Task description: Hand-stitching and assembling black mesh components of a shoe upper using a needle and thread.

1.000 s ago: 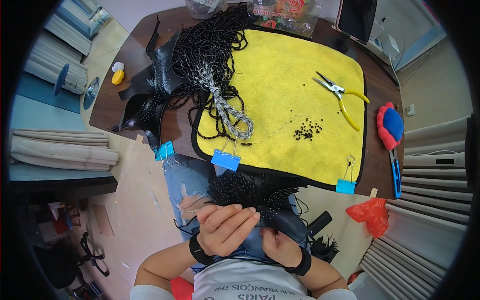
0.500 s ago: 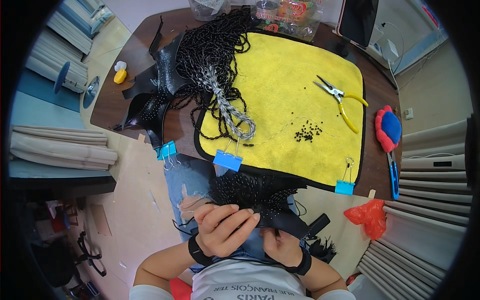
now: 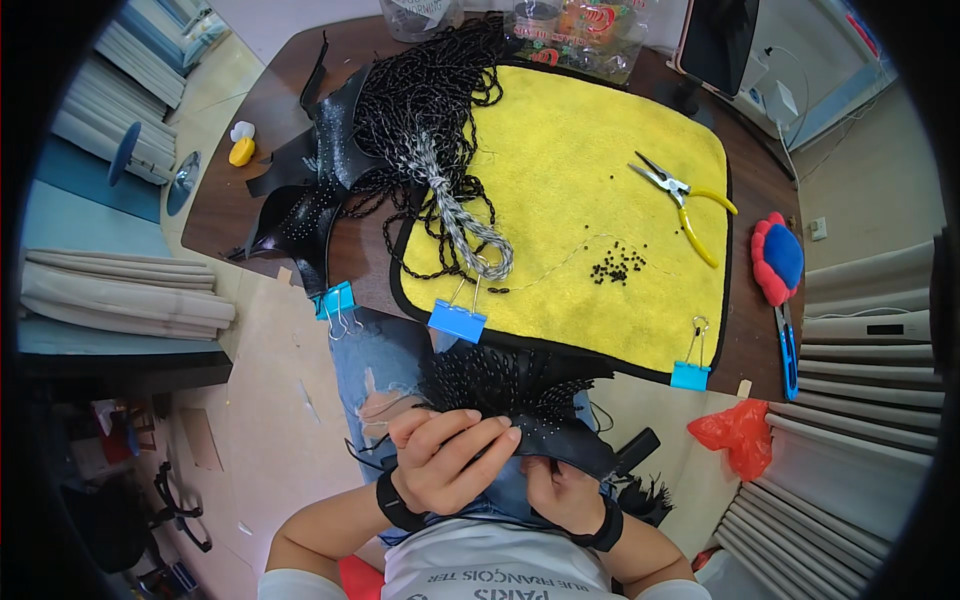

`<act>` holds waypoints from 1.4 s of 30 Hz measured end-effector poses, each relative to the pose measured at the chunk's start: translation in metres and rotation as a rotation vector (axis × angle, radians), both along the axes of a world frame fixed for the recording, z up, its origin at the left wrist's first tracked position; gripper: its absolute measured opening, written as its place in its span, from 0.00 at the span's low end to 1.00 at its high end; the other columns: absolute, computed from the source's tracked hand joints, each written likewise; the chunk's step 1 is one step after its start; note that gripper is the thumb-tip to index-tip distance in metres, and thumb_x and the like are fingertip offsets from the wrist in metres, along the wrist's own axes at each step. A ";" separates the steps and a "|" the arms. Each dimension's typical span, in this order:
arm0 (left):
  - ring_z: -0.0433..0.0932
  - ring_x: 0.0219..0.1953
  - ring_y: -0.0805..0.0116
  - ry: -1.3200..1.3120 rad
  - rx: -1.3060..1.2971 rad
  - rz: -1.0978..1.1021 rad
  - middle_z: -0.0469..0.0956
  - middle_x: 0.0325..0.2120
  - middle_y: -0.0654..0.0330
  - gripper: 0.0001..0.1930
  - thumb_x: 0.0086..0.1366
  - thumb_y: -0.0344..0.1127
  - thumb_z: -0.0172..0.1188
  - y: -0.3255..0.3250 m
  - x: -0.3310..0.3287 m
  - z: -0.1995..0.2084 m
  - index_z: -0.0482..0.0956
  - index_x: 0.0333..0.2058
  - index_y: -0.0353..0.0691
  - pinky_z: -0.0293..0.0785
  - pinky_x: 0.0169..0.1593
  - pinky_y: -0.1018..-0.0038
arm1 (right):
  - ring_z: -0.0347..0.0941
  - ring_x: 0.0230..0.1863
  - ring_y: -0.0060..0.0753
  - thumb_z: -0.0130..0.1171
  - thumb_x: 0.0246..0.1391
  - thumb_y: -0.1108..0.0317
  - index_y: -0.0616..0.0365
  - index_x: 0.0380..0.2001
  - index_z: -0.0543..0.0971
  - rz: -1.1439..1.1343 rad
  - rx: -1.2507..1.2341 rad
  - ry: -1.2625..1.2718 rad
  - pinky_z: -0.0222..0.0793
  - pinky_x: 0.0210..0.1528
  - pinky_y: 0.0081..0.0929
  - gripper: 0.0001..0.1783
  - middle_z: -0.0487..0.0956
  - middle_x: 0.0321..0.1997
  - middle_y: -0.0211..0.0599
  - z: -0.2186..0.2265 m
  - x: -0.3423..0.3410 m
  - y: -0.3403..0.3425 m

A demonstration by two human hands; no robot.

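Note:
Over my lap lies a black leather piece [image 3: 565, 443] with rows of small studs or holes and a thick fringe of black beaded strands [image 3: 500, 385] along its far side. My left hand [image 3: 452, 458] is closed on its left part, thumb and fingers pressed together at the edge. My right hand [image 3: 562, 495] is closed at the near edge, partly under the leather, its fingertips half hidden. Whether a small tool or thread sits in those fingers cannot be made out.
A yellow towel [image 3: 570, 140] bears yellow-handled pliers [image 3: 678, 190], loose black beads [image 3: 617, 265] and a grey cord bundle [image 3: 455, 225]. Blue binder clips [image 3: 457, 322] grip the table edge. Another studded black leather piece [image 3: 335, 140] lies left; a red-and-blue flower pincushion [image 3: 778, 258] sits right.
Both hands stay nearly in place on the leather. The view has shifted very slightly; nothing has been taken up or let go.

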State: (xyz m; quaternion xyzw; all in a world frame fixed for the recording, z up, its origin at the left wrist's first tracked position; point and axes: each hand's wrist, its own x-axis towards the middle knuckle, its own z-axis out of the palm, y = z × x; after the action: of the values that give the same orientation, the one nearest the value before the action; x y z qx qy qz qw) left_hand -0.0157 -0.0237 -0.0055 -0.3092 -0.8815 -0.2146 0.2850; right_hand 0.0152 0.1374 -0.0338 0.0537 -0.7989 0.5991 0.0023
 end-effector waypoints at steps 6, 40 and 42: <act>0.70 0.37 0.72 -0.029 -0.008 -0.003 0.78 0.33 0.68 0.14 0.43 0.33 0.58 0.000 0.002 -0.001 0.81 0.33 0.45 0.58 0.39 0.77 | 0.73 0.19 0.37 0.53 0.36 0.82 0.61 0.28 0.78 -0.029 0.034 0.053 0.68 0.21 0.25 0.12 0.76 0.21 0.39 0.002 -0.002 -0.001; 0.70 0.34 0.60 -0.518 0.245 0.024 0.72 0.30 0.57 0.08 0.48 0.28 0.64 -0.008 -0.048 0.052 0.77 0.29 0.36 0.64 0.39 0.71 | 0.73 0.31 0.36 0.61 0.36 0.81 0.63 0.29 0.78 -0.133 0.319 0.356 0.67 0.35 0.25 0.11 0.78 0.28 0.38 0.084 -0.021 0.053; 0.70 0.34 0.59 -0.556 0.228 0.003 0.72 0.30 0.56 0.08 0.47 0.27 0.64 -0.005 -0.050 0.053 0.77 0.29 0.35 0.65 0.39 0.71 | 0.73 0.31 0.36 0.61 0.37 0.80 0.63 0.28 0.78 -0.044 0.322 0.372 0.68 0.34 0.25 0.10 0.78 0.28 0.38 0.087 -0.038 0.037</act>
State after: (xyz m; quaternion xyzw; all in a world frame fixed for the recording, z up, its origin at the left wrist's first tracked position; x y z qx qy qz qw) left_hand -0.0662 -0.0288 0.0475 -0.2034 -0.8965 -0.3881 0.0660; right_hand -0.0232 0.1746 0.0535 0.1453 -0.8708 0.4438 0.1535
